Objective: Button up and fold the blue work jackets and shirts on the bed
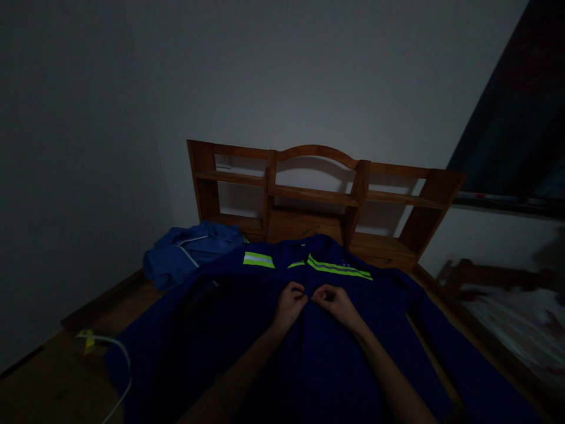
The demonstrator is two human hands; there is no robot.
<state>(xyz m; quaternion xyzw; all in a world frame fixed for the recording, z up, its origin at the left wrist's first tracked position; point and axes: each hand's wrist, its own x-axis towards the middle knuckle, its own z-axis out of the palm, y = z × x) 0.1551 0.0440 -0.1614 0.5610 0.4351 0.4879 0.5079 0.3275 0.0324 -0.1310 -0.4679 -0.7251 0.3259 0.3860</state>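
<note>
A dark blue work jacket with yellow-green reflective stripes lies spread out, its collar toward the wooden shelf and its sleeves out to both sides. At the front opening, just below the chest stripes, my left hand pinches the left edge of the cloth. Close beside it, fingertips almost touching, my right hand pinches the other edge. Both hands are closed. Whatever small part of the front sits between the fingertips is too dark to make out.
Behind the jacket stands a wooden shelf headboard against a grey wall. A lighter blue garment lies crumpled at the left. A pale cable curves at the lower left. Patterned bedding and a dark curtain are at the right.
</note>
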